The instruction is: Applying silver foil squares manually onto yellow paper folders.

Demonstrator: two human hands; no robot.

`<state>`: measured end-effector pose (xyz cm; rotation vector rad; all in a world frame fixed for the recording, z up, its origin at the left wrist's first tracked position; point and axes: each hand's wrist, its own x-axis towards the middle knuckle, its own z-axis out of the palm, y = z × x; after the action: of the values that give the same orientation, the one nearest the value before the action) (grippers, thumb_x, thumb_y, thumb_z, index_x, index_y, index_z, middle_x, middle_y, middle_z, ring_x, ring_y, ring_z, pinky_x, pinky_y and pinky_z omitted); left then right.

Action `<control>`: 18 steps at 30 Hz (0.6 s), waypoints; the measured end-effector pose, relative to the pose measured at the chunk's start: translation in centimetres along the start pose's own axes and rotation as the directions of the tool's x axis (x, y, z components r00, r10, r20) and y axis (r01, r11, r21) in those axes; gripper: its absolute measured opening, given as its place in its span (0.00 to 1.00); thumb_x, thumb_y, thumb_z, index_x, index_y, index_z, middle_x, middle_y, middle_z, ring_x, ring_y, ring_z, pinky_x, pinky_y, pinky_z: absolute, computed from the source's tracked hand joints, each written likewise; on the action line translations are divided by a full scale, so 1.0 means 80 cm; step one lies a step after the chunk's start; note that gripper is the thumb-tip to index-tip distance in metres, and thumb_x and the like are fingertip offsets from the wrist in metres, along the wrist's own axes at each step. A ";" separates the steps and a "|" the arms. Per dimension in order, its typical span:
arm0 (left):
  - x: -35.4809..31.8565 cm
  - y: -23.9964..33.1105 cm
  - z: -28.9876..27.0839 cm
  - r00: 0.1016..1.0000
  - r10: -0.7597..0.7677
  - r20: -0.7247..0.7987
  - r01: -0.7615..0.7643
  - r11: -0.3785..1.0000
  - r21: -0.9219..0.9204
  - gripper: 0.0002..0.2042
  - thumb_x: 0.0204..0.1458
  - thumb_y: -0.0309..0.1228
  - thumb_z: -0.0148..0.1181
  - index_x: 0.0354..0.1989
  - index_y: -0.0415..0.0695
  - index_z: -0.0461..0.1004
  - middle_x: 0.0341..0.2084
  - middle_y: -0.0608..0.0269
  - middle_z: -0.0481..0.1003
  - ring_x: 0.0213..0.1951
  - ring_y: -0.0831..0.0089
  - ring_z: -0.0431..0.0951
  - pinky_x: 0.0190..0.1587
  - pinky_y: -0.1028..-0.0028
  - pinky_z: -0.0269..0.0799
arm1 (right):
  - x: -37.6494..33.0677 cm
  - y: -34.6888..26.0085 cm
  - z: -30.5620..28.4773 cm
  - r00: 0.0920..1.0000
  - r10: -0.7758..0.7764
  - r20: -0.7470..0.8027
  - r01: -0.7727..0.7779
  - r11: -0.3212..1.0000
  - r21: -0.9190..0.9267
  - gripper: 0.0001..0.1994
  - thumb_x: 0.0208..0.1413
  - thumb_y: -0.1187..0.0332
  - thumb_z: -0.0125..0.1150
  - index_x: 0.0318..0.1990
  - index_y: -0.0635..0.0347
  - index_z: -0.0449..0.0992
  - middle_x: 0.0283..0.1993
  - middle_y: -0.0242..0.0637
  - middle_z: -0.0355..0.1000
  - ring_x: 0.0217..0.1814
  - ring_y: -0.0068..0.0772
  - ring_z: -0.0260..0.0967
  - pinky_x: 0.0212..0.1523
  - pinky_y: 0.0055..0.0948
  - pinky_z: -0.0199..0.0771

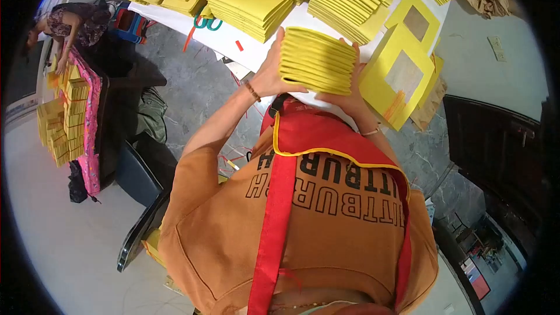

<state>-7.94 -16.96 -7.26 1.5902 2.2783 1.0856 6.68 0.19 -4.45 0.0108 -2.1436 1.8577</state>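
Head view: what's held?
– My left hand [270, 73] and right hand [348, 100] grasp the yellow stack [318, 61], upper centre of the frame.
– Any risk?
– Uneven squeezing could make it splay.

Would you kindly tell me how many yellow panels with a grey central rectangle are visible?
2: the nearer panel, to the right of the right hand, and the farther panel, just beyond it. Others may be hidden underneath.
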 end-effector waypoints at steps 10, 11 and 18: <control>-0.008 -0.020 0.037 1.000 0.004 -0.027 -0.007 0.993 -0.119 0.66 0.26 0.47 0.76 0.64 0.32 0.29 0.58 0.36 0.52 0.58 0.42 0.54 0.60 0.55 0.51 | -0.005 0.026 -0.008 0.952 0.302 -0.044 -0.285 0.931 0.230 0.66 0.31 0.62 0.78 0.66 0.57 0.23 0.66 0.43 0.48 0.68 0.41 0.45 0.69 0.40 0.35; 0.000 -0.015 0.035 0.998 0.047 -0.035 -0.051 0.992 -0.114 0.65 0.26 0.47 0.75 0.64 0.32 0.29 0.58 0.36 0.52 0.58 0.42 0.54 0.60 0.55 0.51 | -0.011 0.053 -0.025 0.990 0.128 0.059 -0.108 0.958 -0.266 0.64 0.30 0.63 0.78 0.66 0.58 0.27 0.65 0.43 0.50 0.67 0.40 0.48 0.67 0.39 0.42; 0.002 -0.023 0.051 0.987 0.066 -0.145 -0.072 0.997 -0.041 0.57 0.33 0.43 0.73 0.64 0.32 0.37 0.50 0.39 0.63 0.49 0.41 0.64 0.53 0.54 0.59 | 0.015 0.003 -0.020 0.924 0.383 -0.001 -0.380 0.917 0.123 0.49 0.30 0.66 0.78 0.61 0.62 0.50 0.58 0.41 0.60 0.61 0.35 0.57 0.61 0.36 0.58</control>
<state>-7.33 -15.26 -11.37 1.6338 2.2830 1.3004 5.82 2.02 -4.23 -0.4339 -2.1283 2.1817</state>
